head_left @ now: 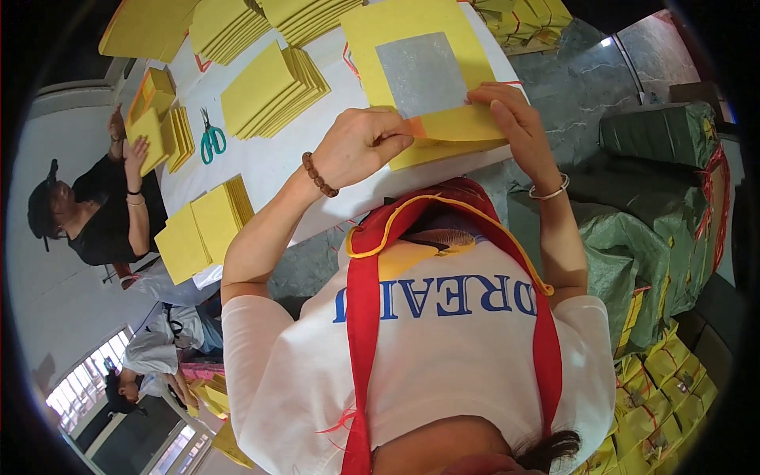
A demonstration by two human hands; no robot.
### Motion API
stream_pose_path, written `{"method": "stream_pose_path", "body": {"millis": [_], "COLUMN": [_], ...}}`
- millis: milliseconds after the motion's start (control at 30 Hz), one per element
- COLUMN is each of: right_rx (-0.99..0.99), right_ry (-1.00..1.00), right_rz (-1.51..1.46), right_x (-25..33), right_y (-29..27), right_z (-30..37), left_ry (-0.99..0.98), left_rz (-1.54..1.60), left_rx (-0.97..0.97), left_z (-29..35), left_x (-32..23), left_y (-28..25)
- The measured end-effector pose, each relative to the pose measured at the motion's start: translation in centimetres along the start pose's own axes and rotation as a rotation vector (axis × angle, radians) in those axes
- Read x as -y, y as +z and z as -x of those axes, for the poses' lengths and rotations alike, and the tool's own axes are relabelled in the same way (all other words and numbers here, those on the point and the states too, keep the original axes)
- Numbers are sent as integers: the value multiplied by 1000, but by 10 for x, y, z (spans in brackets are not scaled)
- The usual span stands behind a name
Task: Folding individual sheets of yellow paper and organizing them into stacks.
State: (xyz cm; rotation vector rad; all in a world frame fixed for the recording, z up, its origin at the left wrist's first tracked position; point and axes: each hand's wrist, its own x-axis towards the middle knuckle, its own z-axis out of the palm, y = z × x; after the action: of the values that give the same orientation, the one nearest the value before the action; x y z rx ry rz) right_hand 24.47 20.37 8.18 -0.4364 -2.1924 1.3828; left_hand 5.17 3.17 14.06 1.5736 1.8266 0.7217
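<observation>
A: On the white table (265, 162), where does the yellow sheet (405, 28) lie?

B: Between twelve and one o'clock, at the near edge, presumably for easy reach.

A: How is it held?

B: The left hand (364, 141) pinches the raised flap's (463, 124) left end; the right hand (522, 131) grips its other end, probably to keep the fold straight. Green-handled scissors (210, 131) rest apart, at ten o'clock.

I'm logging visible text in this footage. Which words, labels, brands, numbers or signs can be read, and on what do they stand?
White shirt: large blue letters, upside down, partly covered by a red strap; legible, but not copied here.
Yellow sheet in the hands: none I can make out.
Yellow packs, lower right: any print too small to read.
</observation>
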Motion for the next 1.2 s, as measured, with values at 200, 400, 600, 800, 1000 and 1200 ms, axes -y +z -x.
{"method": "stream_pose_path", "body": {"millis": [200,400,600,800,1000,1200], "right_rx": [17,61,100,70,84,-22], "right_ry": [20,-32,-40,26,21,27], "right_rz": [-78,-177,-236,-299,-327,-75], "right_x": [1,-7,-6,-13,-7,-18], "right_y": [-4,-10,-10,-9,-12,-5], "right_z": [1,3,2,2,0,-3], "left_ry": [-45,-186,-207,-208,-246,-92], "left_rz": [118,412,533,535,514,315], "left_rx": [-2,26,60,95,94,-18], "left_z": [-1,-4,-6,-7,-8,-3], "left_x": [5,14,14,18,17,12], "left_y": [2,2,0,0,-4,-5]}}
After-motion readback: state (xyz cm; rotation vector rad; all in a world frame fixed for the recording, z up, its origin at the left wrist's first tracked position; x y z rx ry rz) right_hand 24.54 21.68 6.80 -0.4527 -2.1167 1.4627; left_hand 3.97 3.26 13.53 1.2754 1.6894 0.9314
